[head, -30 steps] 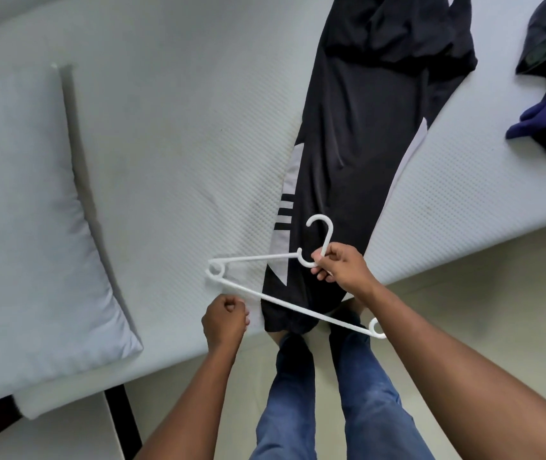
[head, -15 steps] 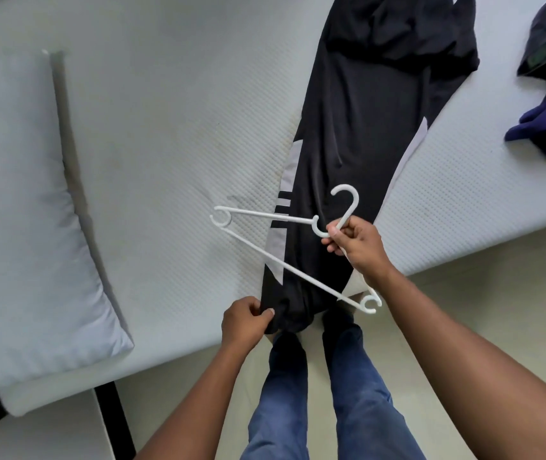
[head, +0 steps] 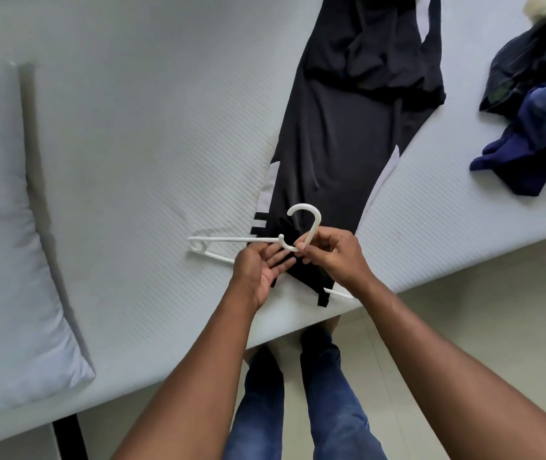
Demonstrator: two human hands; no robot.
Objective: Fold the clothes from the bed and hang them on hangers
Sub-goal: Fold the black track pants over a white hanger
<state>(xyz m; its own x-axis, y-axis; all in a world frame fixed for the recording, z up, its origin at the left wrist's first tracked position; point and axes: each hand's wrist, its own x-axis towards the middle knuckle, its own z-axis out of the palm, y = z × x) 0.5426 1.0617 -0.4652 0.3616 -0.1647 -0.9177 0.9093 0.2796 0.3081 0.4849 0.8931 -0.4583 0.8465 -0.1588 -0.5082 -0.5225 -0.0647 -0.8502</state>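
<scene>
Item: white plastic hanger (head: 231,239). My right hand (head: 334,260) pinches its neck, and its bars run leftward from those fingers.
Item: black track trousers (head: 341,144). Long axis runs away from my fingers, with the hem end against my nearer left hand (head: 256,272), fingers near-straight on the cloth.

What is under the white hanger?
The black garment and white mattress lie beneath the hanger; the left hand and garment cover its lower bar's middle.
</scene>
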